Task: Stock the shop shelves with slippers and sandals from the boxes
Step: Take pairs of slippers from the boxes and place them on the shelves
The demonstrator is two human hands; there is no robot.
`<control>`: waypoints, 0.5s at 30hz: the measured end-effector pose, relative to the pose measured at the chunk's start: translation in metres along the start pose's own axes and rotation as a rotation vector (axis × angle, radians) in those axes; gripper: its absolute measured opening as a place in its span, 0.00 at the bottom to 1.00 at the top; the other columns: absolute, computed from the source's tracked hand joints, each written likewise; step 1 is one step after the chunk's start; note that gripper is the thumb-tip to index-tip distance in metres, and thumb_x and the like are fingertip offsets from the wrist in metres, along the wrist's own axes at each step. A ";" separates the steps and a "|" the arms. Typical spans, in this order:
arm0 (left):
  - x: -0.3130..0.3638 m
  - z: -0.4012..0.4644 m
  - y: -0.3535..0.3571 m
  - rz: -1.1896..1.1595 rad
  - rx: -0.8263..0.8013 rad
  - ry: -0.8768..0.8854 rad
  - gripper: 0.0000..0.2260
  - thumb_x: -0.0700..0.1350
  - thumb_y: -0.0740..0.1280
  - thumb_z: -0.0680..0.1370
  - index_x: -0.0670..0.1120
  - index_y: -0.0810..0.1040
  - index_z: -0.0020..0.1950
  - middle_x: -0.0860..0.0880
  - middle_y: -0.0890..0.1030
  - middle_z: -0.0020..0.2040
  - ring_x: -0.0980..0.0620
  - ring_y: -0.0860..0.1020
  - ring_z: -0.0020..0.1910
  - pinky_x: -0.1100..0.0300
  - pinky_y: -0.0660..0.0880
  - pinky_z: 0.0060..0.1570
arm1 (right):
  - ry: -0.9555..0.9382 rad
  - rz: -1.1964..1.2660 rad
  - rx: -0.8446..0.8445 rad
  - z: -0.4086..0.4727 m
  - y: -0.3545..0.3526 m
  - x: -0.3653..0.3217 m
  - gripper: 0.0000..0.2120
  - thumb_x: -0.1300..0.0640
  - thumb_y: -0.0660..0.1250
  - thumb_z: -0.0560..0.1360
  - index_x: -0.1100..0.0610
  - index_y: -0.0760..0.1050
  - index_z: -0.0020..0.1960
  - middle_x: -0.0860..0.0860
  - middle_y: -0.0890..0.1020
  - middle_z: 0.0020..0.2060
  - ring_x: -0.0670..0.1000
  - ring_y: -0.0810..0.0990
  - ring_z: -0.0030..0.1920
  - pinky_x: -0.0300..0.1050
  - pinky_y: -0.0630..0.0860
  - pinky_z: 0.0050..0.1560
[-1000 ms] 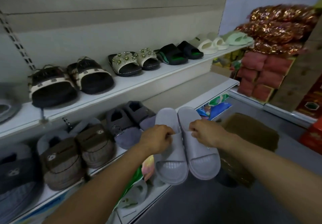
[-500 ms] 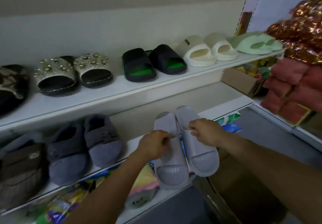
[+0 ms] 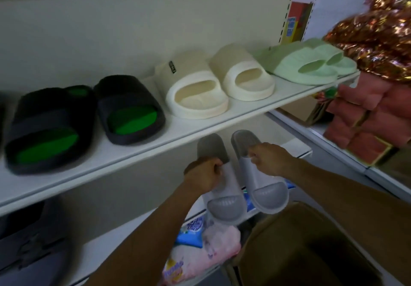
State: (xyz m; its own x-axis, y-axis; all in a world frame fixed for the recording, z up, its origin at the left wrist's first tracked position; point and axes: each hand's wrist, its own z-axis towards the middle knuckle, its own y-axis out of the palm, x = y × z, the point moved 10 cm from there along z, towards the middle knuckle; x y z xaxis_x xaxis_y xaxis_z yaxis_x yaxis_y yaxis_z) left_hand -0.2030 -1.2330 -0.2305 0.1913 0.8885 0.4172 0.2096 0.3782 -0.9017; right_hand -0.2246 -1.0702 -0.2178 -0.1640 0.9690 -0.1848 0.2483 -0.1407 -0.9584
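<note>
Two grey moulded-foam slide slippers are in hand, one apiece, held side by side just below the front lip of the white upper shelf. The left hand has its fingers curled round the strap of the left grey slipper; the right hand grips the strap of the right grey slipper the same way. Both slippers lie with their long axes running away from the person, far ends towards the back panel, near ends hanging over the open brown cardboard box.

On the upper shelf, from left to right, sit the black slides with green footbeds, the cream foam slides and the pale green slides. That row looks full, so I judge the pair belongs on the white lower shelf, straight ahead of both hands and beyond the slippers' far ends. Neither hand is clearly nearer, so a level forward push should seat them.
</note>
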 end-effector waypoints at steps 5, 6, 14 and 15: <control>0.007 0.055 0.016 0.004 -0.001 -0.099 0.13 0.50 0.58 0.81 0.55 0.74 0.65 0.46 0.79 0.61 0.45 0.77 0.58 0.52 0.74 0.56 | 0.054 -0.014 -0.126 0.054 0.020 0.045 0.16 0.55 0.58 0.80 0.59 0.72 0.65 0.57 0.75 0.64 0.57 0.74 0.62 0.46 0.71 0.61; 0.008 0.060 0.021 0.007 -0.012 -0.107 0.13 0.50 0.58 0.81 0.55 0.73 0.65 0.46 0.78 0.61 0.45 0.77 0.58 0.51 0.74 0.57 | 0.023 0.017 -0.139 0.058 0.026 0.047 0.17 0.55 0.59 0.80 0.58 0.71 0.67 0.57 0.74 0.65 0.57 0.74 0.63 0.47 0.71 0.63; 0.011 0.052 0.052 0.479 -0.010 0.039 0.46 0.67 0.70 0.64 0.59 0.50 0.75 0.53 0.58 0.73 0.47 0.56 0.73 0.50 0.60 0.66 | -0.366 -0.531 0.053 0.036 0.038 0.043 0.42 0.44 0.71 0.67 0.59 0.57 0.73 0.56 0.65 0.67 0.57 0.64 0.65 0.49 0.64 0.55; 0.011 0.051 0.054 0.496 0.019 0.026 0.47 0.67 0.70 0.65 0.58 0.49 0.76 0.52 0.57 0.74 0.48 0.56 0.73 0.49 0.58 0.67 | -0.367 -0.579 0.079 0.033 0.041 0.043 0.43 0.46 0.71 0.69 0.61 0.53 0.74 0.57 0.64 0.68 0.58 0.63 0.66 0.50 0.63 0.57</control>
State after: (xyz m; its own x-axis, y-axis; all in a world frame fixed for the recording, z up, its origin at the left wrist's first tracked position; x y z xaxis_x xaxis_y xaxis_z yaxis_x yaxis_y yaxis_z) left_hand -0.2383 -1.1895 -0.2805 0.2874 0.9559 -0.0604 0.0694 -0.0836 -0.9941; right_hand -0.2530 -1.0405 -0.2719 -0.5654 0.7631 0.3131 -0.0450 0.3506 -0.9355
